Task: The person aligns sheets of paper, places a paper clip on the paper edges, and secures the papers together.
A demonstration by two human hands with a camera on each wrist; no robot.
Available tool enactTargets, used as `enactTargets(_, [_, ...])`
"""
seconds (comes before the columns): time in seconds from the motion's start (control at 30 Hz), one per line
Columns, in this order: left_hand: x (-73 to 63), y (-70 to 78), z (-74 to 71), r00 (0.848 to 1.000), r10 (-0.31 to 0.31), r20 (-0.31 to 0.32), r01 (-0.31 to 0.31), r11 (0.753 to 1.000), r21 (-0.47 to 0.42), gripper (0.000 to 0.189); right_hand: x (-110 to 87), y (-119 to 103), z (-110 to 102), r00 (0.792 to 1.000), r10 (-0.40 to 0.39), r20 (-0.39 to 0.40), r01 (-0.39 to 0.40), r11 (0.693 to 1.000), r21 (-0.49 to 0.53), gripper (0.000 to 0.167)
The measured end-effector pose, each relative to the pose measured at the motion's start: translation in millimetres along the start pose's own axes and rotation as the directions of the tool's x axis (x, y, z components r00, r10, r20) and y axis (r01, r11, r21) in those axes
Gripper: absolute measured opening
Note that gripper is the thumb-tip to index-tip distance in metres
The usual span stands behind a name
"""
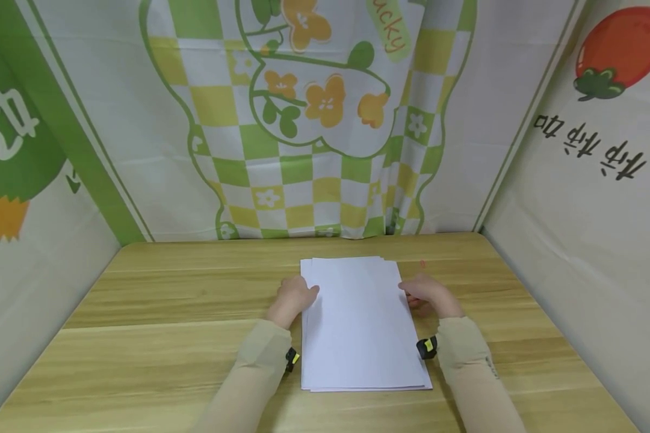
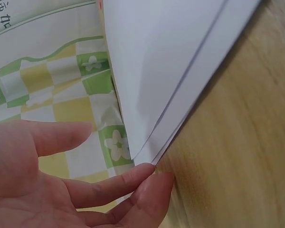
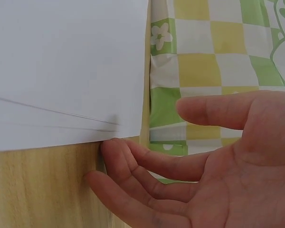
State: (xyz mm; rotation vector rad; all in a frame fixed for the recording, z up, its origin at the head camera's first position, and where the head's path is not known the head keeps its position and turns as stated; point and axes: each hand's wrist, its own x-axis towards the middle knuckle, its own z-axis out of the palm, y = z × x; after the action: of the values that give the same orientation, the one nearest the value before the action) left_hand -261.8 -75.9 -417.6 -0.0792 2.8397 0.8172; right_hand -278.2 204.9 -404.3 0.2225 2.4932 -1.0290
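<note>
A small stack of white paper sheets (image 1: pixel 360 331) lies on the wooden table, its sheets slightly out of line at the edges. My left hand (image 1: pixel 294 296) is at the left edge, near the far corner. In the left wrist view its fingertips (image 2: pixel 145 172) touch the sheets' corner, while the thumb stays apart. On the opposite side, my right hand (image 1: pixel 430 291) is by the right edge. The right wrist view shows its fingertips (image 3: pixel 111 145) against the paper edge, with the thumb (image 3: pixel 204 111) held away. Both hands have loosely bent fingers.
The wooden table (image 1: pixel 184 300) extends on both sides of the paper. A checked curtain (image 1: pixel 325 180) hangs along its far edge, and printed cloth walls (image 1: pixel 585 216) stand to the left and right. A small red mark (image 1: pixel 422 264) lies beyond the right hand.
</note>
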Motion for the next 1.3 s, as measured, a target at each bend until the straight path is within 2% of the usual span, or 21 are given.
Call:
enactTargets(0.23, [0.4, 1.6, 0.8, 1.0, -0.006, -0.008, 0.006, 1.0, 0.005, 0.049, -0.8, 0.7, -0.5, 1.0, 0.007, 0.016, -0.008, 1.0, 0.015, 0.029])
enactTargets(0.43, [0.4, 1.5, 2.9, 1.0, -0.026, -0.013, 0.025, 0.999, -0.028, 0.047, -0.4, 1.2, 0.1, 1.0, 0.0, 0.023, 0.0, 1.0, 0.02, 0.033])
enactTargets(0.57, [0.1, 2.1, 2.6, 0.999, -0.036, -0.015, 0.036, 0.999, -0.038, 0.047, -0.2, 0.8, 0.6, 1.0, 0.006, 0.019, -0.007, 1.0, 0.026, 0.03])
enactTargets(0.73, [-1.0, 0.3, 1.4, 0.999, -0.041, -0.018, 0.039, 0.995, -0.093, 0.047, 0.1, 0.9, 1.1, 1.0, 0.012, 0.011, -0.013, 0.999, 0.05, 0.026])
enactTargets(0.97, [1.6, -10.1, -4.6, 0.998, -0.045, 0.046, 0.055, 0.966, -0.251, 0.037, 2.5, 2.0, 0.7, 1.0, 0.014, 0.024, -0.016, 0.997, 0.076, 0.028])
enactTargets(1.3, [7.7, -12.3, -4.9, 0.997, -0.056, 0.051, 0.068, 0.96, -0.273, 0.04, 2.3, 1.2, -2.5, 0.999, 0.014, 0.032, -0.016, 0.998, 0.062, 0.032])
